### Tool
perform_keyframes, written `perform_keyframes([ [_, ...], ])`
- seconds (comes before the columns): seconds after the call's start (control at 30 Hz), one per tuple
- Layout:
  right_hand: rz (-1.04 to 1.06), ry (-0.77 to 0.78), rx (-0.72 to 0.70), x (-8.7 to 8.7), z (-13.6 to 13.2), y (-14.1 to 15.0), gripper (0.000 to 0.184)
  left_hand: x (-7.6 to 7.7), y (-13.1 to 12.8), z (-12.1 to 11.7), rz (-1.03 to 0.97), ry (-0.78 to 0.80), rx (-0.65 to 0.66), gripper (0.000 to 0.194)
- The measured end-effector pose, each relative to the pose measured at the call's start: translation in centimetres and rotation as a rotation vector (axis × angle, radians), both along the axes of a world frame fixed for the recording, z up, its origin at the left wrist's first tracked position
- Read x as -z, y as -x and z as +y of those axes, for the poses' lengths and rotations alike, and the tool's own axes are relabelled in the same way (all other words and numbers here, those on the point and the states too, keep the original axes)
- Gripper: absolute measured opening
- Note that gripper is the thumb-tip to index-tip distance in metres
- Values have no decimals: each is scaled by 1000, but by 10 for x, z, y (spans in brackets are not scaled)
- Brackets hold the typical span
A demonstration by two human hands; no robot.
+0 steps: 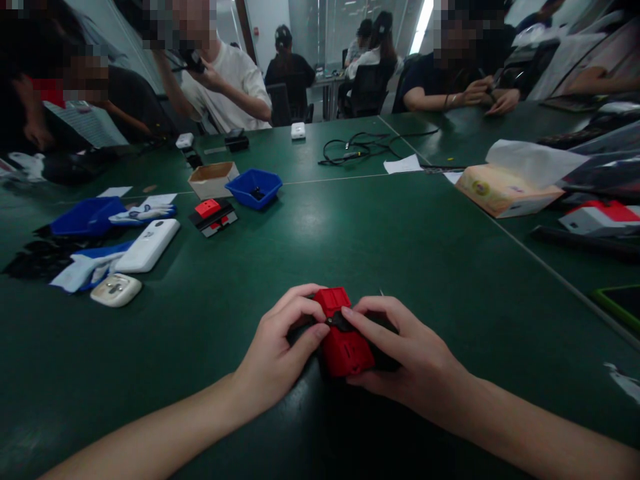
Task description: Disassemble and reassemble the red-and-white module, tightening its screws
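Note:
A red plastic block (346,353) with ridged ends lies between my hands at the table's near edge. Across its middle sits a small black part (342,321). My left hand (287,333) grips the block's left side, thumb and fingertips meeting close to the black part. On the other side, my right hand (407,343) presses its index fingertip on the black part, while its thumb supports the block's lower right end. Whatever lies under the right palm is hidden. Further off on the left is a red, black and grey piece (214,217).
Blue bins (255,189), a small cardboard box (214,180), gloves (145,212) and a white box-shaped device (149,245) stand at left. A black cable (360,148) lies at the back. A tissue pack (507,190) rests at right. Other people sit around the table.

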State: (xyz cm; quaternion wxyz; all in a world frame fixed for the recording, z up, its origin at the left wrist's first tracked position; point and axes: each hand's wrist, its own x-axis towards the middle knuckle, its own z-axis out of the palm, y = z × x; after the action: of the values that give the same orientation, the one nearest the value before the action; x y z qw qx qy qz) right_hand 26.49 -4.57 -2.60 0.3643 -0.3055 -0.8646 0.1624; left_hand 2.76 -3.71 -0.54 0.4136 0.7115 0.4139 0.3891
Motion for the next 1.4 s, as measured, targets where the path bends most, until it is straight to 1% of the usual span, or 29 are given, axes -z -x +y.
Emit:
perform_keyframes([
  [0.07, 6, 4, -9, 1, 0, -1, 62, 2, 1, 0, -20, 25, 13, 11],
  [0.1, 3, 3, -11, 2, 1, -1, 62, 3, 2, 0, -30, 40, 31, 13],
  [0.13, -4, 2, -13, 2, 1, -2, 61, 4, 3, 0, -44, 54, 54, 20],
  [0.2, -21, 3, -7, 2, 1, -3, 58, 6, 5, -1, -75, 73, 121, 47],
  [0.3, -20, 15, 2, 1, 2, -5, 55, 9, 7, -2, -27, 46, 215, 98],
  [0.33, -10, 18, 3, 1, 3, -5, 54, 10, 7, -3, 23, 19, 221, 110],
  [0.37, 1, 22, 5, 1, 3, -6, 54, 10, 7, -4, 80, -13, 214, 115],
  [0.43, 20, 36, 8, 1, 3, -5, 53, 10, 5, -5, 169, -77, 177, 112],
  [0.53, 37, 52, 9, 1, 4, -5, 53, 9, 2, -6, 211, -138, 139, 102],
  [0.67, 80, 50, -6, -2, 7, -8, 52, 10, 3, -6, 174, -134, 128, 102],
  [0.73, 130, 70, -14, -4, 9, -9, 47, 12, 4, -6, 123, -144, 127, 101],
  [0.87, 220, 201, 49, -8, 13, -9, 24, 16, 6, -6, 78, -180, 141, 100],
  [0.93, 254, 299, 78, -10, 14, -8, 18, 15, 6, -6, 110, -191, 147, 97],
  [1.0, 274, 391, 77, -12, 15, -7, 15, 14, 6, -6, 149, -204, 145, 89],
  [1.07, 271, 431, 59, -14, 15, -7, 15, 12, 6, -6, 190, -220, 144, 82],
  [1.17, 236, 397, 30, -15, 16, -9, 20, 10, 7, -7, 223, -229, 165, 78],
  [1.27, 200, 354, 6, -14, 17, -12, 22, 11, 7, -10, 218, -227, 171, 83],
  [1.33, 181, 325, 2, -14, 16, -13, 22, 13, 6, -11, 189, -195, 130, 86],
  [1.4, 157, 318, 12, -15, 16, -13, 22, 15, 4, -12, 120, -93, 55, 87],
])
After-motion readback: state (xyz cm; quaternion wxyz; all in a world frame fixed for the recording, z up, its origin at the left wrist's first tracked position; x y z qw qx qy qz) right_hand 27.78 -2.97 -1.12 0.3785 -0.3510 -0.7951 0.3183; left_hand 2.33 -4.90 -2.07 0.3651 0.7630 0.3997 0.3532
